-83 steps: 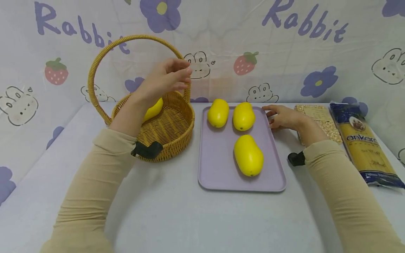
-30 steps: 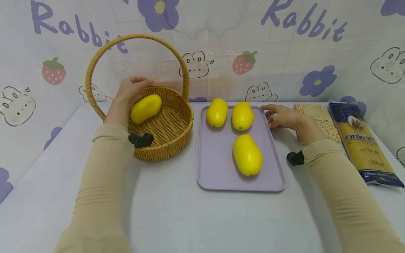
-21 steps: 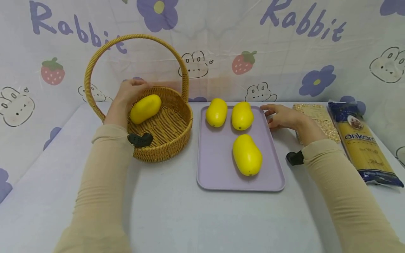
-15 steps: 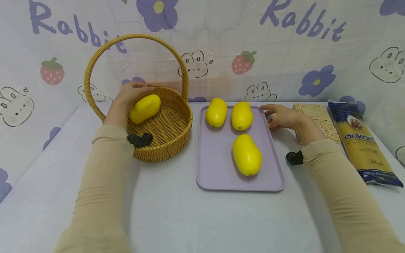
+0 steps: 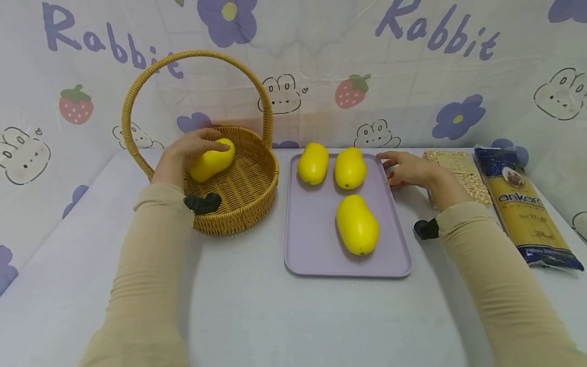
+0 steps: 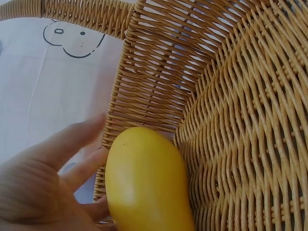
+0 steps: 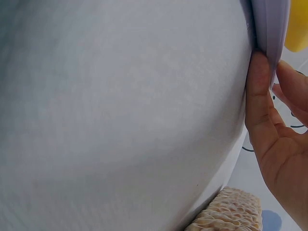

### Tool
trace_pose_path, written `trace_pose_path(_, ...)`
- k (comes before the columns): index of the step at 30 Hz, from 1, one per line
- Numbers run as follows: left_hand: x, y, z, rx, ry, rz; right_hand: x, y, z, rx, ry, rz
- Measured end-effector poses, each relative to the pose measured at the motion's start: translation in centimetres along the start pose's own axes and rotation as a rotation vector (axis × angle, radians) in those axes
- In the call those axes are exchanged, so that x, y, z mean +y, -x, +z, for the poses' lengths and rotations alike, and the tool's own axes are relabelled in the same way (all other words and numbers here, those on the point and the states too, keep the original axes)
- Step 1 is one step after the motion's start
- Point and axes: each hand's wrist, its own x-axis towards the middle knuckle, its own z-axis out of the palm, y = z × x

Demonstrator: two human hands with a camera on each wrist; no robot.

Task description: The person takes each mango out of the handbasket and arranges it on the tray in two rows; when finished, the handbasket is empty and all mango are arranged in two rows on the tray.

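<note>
In the head view, a round wicker basket [image 5: 247, 219] with a tall handle stands at the left. Inside it lies a smooth yellow fruit [image 5: 214, 165], shaped like a papaya. My left hand [image 5: 190, 146] reaches over the basket's far-left side, its fingers extended across the fruit; the left wrist view has that hand [image 6: 53, 178] right against the fruit [image 6: 147, 183]. My right hand [image 5: 408, 169] holds the far right corner of a lilac tray [image 5: 312, 239]; the right wrist view shows its rim [image 7: 272, 33] between thumb and fingers. Three similar yellow fruits [image 5: 357, 225] rest on the tray.
Right of the tray lie a clear bag of pale kernels [image 5: 463, 176] and a blue-and-yellow pasta packet [image 5: 527, 209]. The basket handle [image 5: 202, 53] arches high above the basket. A printed curtain [image 5: 316, 61] hangs behind the white table [image 5: 293, 321].
My left hand has come down from above the basket to its far-left rim, then moved over onto the fruit inside. The fruit has shifted slightly. My right hand stays at the tray corner.
</note>
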Motion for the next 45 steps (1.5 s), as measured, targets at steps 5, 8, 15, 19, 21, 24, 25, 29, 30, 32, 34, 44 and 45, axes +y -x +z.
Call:
trace_pose_path(5,-0.1,-0.1,0.3,-0.062,0.055,-0.039,0.1,-0.1,-0.1,-0.002,0.001,0.001)
trace_pose_path(8,-0.2,-0.1,0.4,-0.104,0.061,-0.066,0.2,-0.1,-0.1,-0.003,-0.001,0.004)
trace_pose_path(15,-0.4,-0.1,0.3,-0.151,0.019,-0.094,0.1,-0.1,-0.1,-0.002,0.01,0.004)
trace_pose_path(19,-0.4,-0.1,0.2,-0.167,0.009,-0.112,0.1,-0.1,0.0,0.002,0.012,0.006)
trace_pose_path(21,-0.4,-0.1,0.2,-0.174,0.004,-0.12,0.1,0.0,0.0,0.004,0.01,0.007)
trace_pose_path(24,-0.3,-0.1,0.2,-0.189,0.0,-0.135,0.1,0.0,0.0,0.006,0.006,0.005)
trace_pose_path(25,-0.3,-0.1,0.3,-0.197,0.002,-0.14,0.1,0.0,0.0,0.006,0.005,0.002)
trace_pose_path(29,-0.2,0.1,0.3,-0.226,0.0,-0.154,0.1,0.0,0.0,0.006,0.004,0.002)
trace_pose_path(30,-0.2,0.1,0.3,-0.23,0.002,-0.157,0.2,0.0,0.0,0.006,0.005,0.001)
trace_pose_path(32,-0.2,0.2,0.3,-0.234,0.005,-0.162,0.1,0.0,0.0,0.008,0.003,0.003)
trace_pose_path(34,-0.2,0.2,0.2,-0.228,0.001,-0.157,0.2,-0.1,0.0,0.008,0.001,0.001)
trace_pose_path(44,2.2,1.4,-0.5,-0.131,0.002,-0.019,0.0,0.0,0.0,0.004,0.01,0.001)
trace_pose_path(45,2.7,1.7,-0.6,-0.135,0.023,-0.013,0.0,0.1,0.0,0.003,0.012,0.002)
